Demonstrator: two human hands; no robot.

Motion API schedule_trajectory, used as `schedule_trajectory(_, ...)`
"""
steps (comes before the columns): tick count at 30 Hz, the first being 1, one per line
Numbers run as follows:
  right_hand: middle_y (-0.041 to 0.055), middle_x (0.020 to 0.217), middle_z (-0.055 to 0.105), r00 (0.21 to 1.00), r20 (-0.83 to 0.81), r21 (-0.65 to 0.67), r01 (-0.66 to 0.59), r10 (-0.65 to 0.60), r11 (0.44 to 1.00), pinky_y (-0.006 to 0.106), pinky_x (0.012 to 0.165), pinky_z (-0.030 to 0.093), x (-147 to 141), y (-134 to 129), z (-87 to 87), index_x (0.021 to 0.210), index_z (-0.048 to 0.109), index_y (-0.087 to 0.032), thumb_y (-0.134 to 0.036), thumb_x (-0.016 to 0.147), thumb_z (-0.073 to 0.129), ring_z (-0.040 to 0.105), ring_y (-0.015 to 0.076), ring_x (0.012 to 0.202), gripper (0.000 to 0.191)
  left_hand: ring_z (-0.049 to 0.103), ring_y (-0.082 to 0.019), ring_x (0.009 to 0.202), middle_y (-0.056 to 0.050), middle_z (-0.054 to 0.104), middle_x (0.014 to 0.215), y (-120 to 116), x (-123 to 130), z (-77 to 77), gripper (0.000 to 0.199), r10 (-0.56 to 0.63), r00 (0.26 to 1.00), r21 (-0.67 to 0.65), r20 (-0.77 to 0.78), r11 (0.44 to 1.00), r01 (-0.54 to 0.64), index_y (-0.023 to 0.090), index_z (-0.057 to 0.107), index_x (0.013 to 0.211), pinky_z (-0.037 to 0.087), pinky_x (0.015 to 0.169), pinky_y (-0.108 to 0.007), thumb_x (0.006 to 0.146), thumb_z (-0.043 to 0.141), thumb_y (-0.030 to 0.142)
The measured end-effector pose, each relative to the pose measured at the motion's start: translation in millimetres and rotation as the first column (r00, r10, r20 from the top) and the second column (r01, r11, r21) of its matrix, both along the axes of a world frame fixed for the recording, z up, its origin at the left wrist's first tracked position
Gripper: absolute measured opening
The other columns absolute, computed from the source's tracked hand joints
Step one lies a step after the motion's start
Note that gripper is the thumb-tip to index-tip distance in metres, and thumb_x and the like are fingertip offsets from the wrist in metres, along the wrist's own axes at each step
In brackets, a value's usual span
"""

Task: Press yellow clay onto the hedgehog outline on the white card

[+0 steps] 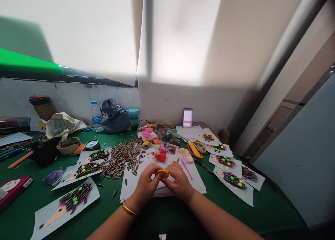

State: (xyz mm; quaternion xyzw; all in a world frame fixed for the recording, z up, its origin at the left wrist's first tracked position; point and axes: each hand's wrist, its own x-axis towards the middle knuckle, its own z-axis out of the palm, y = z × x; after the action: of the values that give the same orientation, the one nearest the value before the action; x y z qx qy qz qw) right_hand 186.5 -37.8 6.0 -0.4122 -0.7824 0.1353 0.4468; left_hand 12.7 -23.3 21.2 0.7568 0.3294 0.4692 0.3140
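Observation:
My left hand (148, 181) and my right hand (181, 180) meet over a stack of white paper (197, 184). Between their fingertips they pinch a flat, rounded piece of yellow modelling clay (163, 173). Just beyond the fingers lies a red clay packet (160, 157), and a pink modelling tool (186, 169) rests on the paper to the right. Striped sunflower seeds (121, 159) form a heap left of the stack, some scattered onto the sheets. Several bags of coloured clay (167, 135) are piled behind.
Hedgehog pictures made with seeds lie at left (75, 198) and right (232, 180). Yellow-handled scissors (195, 150) are right of the clay bags. Along the wall stand a phone (187, 117), a blue-grey bag (115, 121) and a water bottle (96, 118). A magenta box (15, 193) sits far left.

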Motion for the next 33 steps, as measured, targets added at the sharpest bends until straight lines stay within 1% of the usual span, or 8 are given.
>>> schedule_trajectory(4, 0.0021, 0.085, 0.067, 1.000, -0.015, -0.010, -0.012, 0.012, 1.000, 0.041, 0.100, 0.033, 0.1, -1.2, 3.0, 0.087, 0.065, -0.023, -0.038, 0.089, 0.063, 0.058, 0.0198, 0.089, 0.015, 0.056, -0.016, 0.077, -0.002, 0.060, 0.081, -1.2, -1.0, 0.6, 0.014, 0.028, 1.000, -0.026, 0.005, 0.999, -0.028, 0.019, 0.061, 0.085, 0.046, 0.073, -0.029, 0.090, 0.058, 0.032)
schedule_trajectory(7, 0.0015, 0.083, 0.067, 1.000, -0.010, -0.008, 0.005, -0.005, 1.000, 0.040, 0.098, 0.035, -0.8, -1.3, 3.7, 0.086, 0.066, -0.023, -0.028, 0.091, 0.059, 0.058, 0.0189, 0.086, 0.010, 0.056, -0.018, 0.083, -0.003, 0.060, 0.087, -4.3, -1.1, 2.0, 0.010, 0.022, 0.999, 0.009, -0.026, 1.000, -0.021, 0.020, 0.060, 0.091, 0.046, 0.078, -0.030, 0.087, 0.060, 0.029)
schedule_trajectory(10, 0.0016, 0.081, 0.066, 1.000, 0.013, -0.008, 0.024, -0.024, 1.000, 0.041, 0.097, 0.036, -1.4, -0.7, 2.5, 0.085, 0.066, -0.023, -0.026, 0.088, 0.060, 0.057, 0.0193, 0.084, 0.007, 0.056, -0.019, 0.091, -0.004, 0.061, 0.095, -5.5, -0.6, 1.8, 0.015, 0.010, 0.999, 0.054, -0.050, 0.999, -0.008, 0.021, 0.061, 0.098, 0.046, 0.084, -0.033, 0.085, 0.063, 0.027)
schedule_trajectory(13, 0.0016, 0.080, 0.065, 1.000, 0.019, -0.011, 0.016, -0.016, 1.000, 0.041, 0.098, 0.035, -1.3, -0.5, 1.1, 0.084, 0.065, -0.023, -0.029, 0.089, 0.059, 0.057, 0.0194, 0.084, 0.010, 0.057, -0.018, 0.086, -0.003, 0.061, 0.088, -3.4, -0.2, 0.1, 0.010, 0.008, 0.998, 0.036, -0.056, 0.999, -0.006, 0.021, 0.063, 0.091, 0.046, 0.081, -0.032, 0.089, 0.059, 0.029)
schedule_trajectory(18, 0.0028, 0.086, 0.066, 0.999, -0.028, -0.010, -0.035, 0.035, 0.999, 0.042, 0.098, 0.035, -0.4, -1.3, 2.3, 0.090, 0.065, -0.023, -0.042, 0.086, 0.065, 0.058, 0.0211, 0.089, 0.019, 0.056, -0.017, 0.077, -0.002, 0.061, 0.082, 0.0, -0.6, -0.8, 0.013, 0.020, 0.999, -0.056, 0.031, 0.998, -0.018, 0.020, 0.061, 0.085, 0.046, 0.073, -0.030, 0.089, 0.059, 0.031)
schedule_trajectory(22, 0.0009, 0.083, 0.067, 0.999, -0.033, -0.008, -0.033, 0.033, 0.999, 0.039, 0.097, 0.036, -0.9, -1.3, 2.7, 0.086, 0.066, -0.024, -0.030, 0.090, 0.060, 0.058, 0.0181, 0.085, 0.009, 0.056, -0.017, 0.078, -0.002, 0.059, 0.080, -3.5, 0.1, 3.6, 0.011, -0.007, 1.000, -0.053, 0.013, 0.999, 0.008, 0.019, 0.060, 0.082, 0.046, 0.074, -0.030, 0.086, 0.061, 0.030)
schedule_trajectory(26, 0.0008, 0.079, 0.065, 1.000, -0.006, 0.005, -0.014, 0.014, 1.000, 0.039, 0.096, 0.036, -2.0, -0.7, 0.1, 0.083, 0.066, -0.023, -0.024, 0.086, 0.061, 0.058, 0.0180, 0.082, 0.006, 0.056, -0.018, 0.082, -0.003, 0.060, 0.084, -5.3, 1.2, 4.4, 0.010, -0.012, 0.999, 0.002, -0.040, 1.000, 0.012, 0.020, 0.062, 0.084, 0.046, 0.078, -0.031, 0.085, 0.063, 0.029)
schedule_trajectory(33, 0.0020, 0.082, 0.066, 0.999, -0.026, 0.005, -0.043, 0.043, 0.999, 0.040, 0.098, 0.037, -0.4, -2.0, 4.0, 0.086, 0.066, -0.023, -0.037, 0.090, 0.060, 0.058, 0.0193, 0.086, 0.015, 0.058, -0.018, 0.077, -0.003, 0.064, 0.080, 3.4, -2.0, -4.8, 0.025, 0.023, 0.999, -0.111, 0.024, 0.994, -0.020, 0.018, 0.063, 0.082, 0.047, 0.073, -0.030, 0.089, 0.058, 0.042)
